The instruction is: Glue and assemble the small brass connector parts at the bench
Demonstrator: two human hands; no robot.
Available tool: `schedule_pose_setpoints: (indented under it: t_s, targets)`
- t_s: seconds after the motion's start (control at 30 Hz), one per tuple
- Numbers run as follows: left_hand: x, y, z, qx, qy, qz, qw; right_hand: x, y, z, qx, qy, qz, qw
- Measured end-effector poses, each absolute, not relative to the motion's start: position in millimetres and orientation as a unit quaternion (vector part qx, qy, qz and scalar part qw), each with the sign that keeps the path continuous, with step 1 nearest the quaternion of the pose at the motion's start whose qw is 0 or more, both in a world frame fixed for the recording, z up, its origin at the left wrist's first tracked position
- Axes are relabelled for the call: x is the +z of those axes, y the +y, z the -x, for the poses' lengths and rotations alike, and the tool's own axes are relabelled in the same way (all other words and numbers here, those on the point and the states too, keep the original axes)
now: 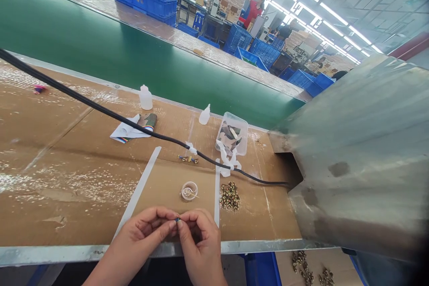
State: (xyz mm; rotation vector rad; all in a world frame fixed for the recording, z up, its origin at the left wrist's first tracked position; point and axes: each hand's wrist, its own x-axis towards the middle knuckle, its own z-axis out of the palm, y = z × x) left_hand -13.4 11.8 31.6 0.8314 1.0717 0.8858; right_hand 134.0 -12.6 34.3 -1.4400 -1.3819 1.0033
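My left hand [146, 235] and my right hand [200, 242] meet at the near edge of the bench. Their thumbs and index fingers pinch one small blue piece [177, 220] between them; its exact kind is too small to tell. Just beyond my fingertips stands a small clear cup [188, 191] with a thin pale stick in it. A pile of small brass-coloured parts [229, 196] lies to the right of my right hand. Farther back are a few small blue and gold pieces [188, 159].
A black cable [100, 108] crosses the cardboard-covered bench [83, 178]. Behind it stand two white squeeze bottles [145, 98], a folded cloth [147, 121] and a clear tub [243, 136]. A metal housing [348, 165] blocks the right. Beyond runs a green conveyor belt [150, 60].
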Motion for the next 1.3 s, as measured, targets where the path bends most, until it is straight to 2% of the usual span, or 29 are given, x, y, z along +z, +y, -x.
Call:
schedule_pose_setpoints:
  t_s: [0.17, 0.43, 0.67, 0.9, 1.3]
  targets:
    - [36.1, 13.5, 16.9, 0.396, 0.490, -0.363, 0.687, 31.3, -13.0, -134.0, 0.396, -0.559, 0.569, 0.455]
    - [25.7, 13.5, 18.9, 0.392, 0.495, -0.387, 0.672, 15.7, -12.3, -146.5, 0.378, -0.482, 0.629, 0.478]
    - [17.7, 12.2, 20.6, 0.398, 0.493, -0.372, 0.678, 21.3, 4.9, -149.9, 0.322, -0.526, 0.639, 0.460]
    - [13.5, 13.0, 22.6, 0.399, 0.490, -0.349, 0.692, 22.5, 18.9, -148.8, 0.351, -0.471, 0.648, 0.485]
    - [11.9, 12.5, 23.6, 0.407, 0.508, -0.332, 0.683, 37.8, 24.6, -149.7, 0.243, -0.575, 0.621, 0.475]
